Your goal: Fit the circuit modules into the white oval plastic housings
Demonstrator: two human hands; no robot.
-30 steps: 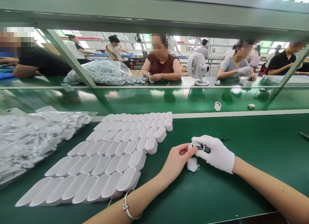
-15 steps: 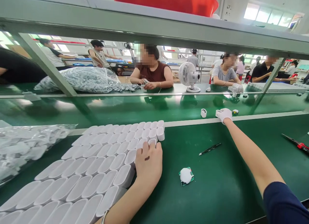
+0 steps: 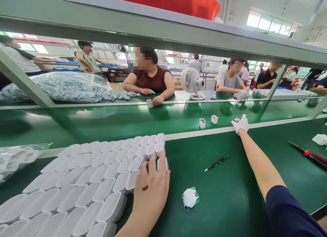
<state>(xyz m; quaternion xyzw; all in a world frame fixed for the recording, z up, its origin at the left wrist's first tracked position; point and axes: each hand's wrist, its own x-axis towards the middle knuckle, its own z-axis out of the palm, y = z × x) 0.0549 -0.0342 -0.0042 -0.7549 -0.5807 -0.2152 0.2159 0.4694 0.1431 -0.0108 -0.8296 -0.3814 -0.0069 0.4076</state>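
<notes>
My bare left hand (image 3: 152,184) is at the right edge of the rows of white plastic cases (image 3: 109,206). Its fingers close around one white case (image 3: 163,164) at the end of a row, partly hidden behind them. Out on the far green strip, my white-gloved right hand (image 3: 240,125) has its fingers around a small circuit board (image 3: 237,120) with a yellow part, mostly covered by the glove. To its left stand two white cases with dark insides, one (image 3: 214,119) nearer the glove and another (image 3: 202,123) farther left.
On the green bench lie black tweezers (image 3: 217,163), a circuit board under a white disc (image 3: 190,198) and red-and-black pliers (image 3: 308,154). A clear bag (image 3: 20,158) of white parts is at left. Overhead runs a shelf beam (image 3: 153,29). Across the bench, co-workers sit near a white fan (image 3: 192,82).
My right hand has let go of a white case, now standing beside the other one, and moved right onto the circuit board. My left fingers have spread slightly around their case. The view has shifted right.
</notes>
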